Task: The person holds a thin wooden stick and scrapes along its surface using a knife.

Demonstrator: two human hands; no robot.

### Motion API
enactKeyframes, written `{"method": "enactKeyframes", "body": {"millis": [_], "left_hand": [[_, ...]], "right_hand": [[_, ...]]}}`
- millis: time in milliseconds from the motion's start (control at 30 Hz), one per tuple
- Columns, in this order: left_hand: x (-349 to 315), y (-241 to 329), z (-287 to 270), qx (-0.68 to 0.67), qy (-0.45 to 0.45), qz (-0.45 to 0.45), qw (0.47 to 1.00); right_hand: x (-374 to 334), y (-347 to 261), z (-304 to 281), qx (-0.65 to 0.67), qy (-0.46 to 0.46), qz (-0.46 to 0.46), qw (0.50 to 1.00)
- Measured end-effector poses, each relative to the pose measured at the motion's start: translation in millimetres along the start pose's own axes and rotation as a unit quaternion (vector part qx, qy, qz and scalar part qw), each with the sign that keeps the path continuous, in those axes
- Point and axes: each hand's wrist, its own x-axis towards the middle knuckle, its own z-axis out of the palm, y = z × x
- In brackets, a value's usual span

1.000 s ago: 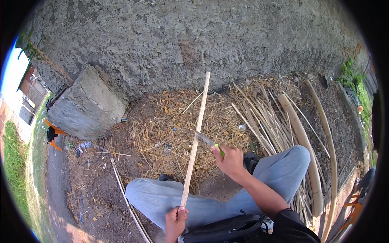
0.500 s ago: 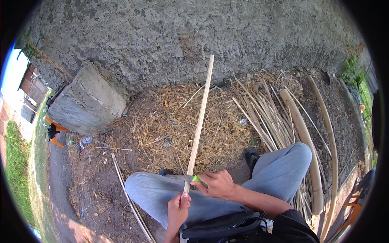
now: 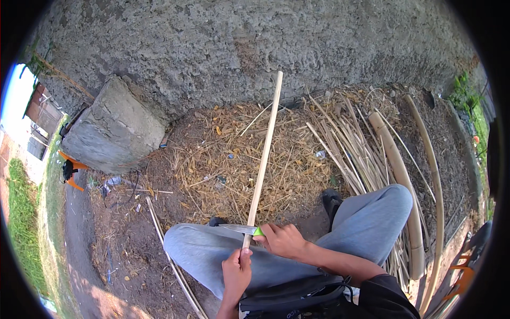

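A long, pale bamboo strip (image 3: 265,151) slants up from my lap toward the rough wall. My left hand (image 3: 237,270) is closed around its lower end, thumb on top. My right hand (image 3: 282,239) grips the bright green handle of a knife (image 3: 239,228), just above the left hand. The blade points left and lies across the strip, touching it. Most of the handle is hidden inside my right fingers.
Split bamboo strips (image 3: 353,146) are piled on the right, beside a thick bamboo piece (image 3: 397,186) and a long curved pole (image 3: 433,175). A concrete block (image 3: 117,127) stands at left against the grey wall (image 3: 255,48). Shavings (image 3: 234,170) cover the ground ahead.
The knife has moved slightly up along the strip, away from my left hand, and its blade face now shows brighter. Both hands keep their holds.
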Motion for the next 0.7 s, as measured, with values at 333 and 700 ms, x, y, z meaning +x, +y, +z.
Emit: {"method": "enactKeyframes", "body": {"millis": [333,700], "left_hand": [[6.9,-8.0,2.9,-0.006,0.008,0.000,1.000],[5.3,-5.2,-2.4,0.135,0.014,0.051,0.990]], "right_hand": [[-11.1,-0.4,1.2,0.014,-0.077,0.051,0.996],[-12.3,11.7,18.8,-0.155,-0.010,-0.025,0.987]]}}
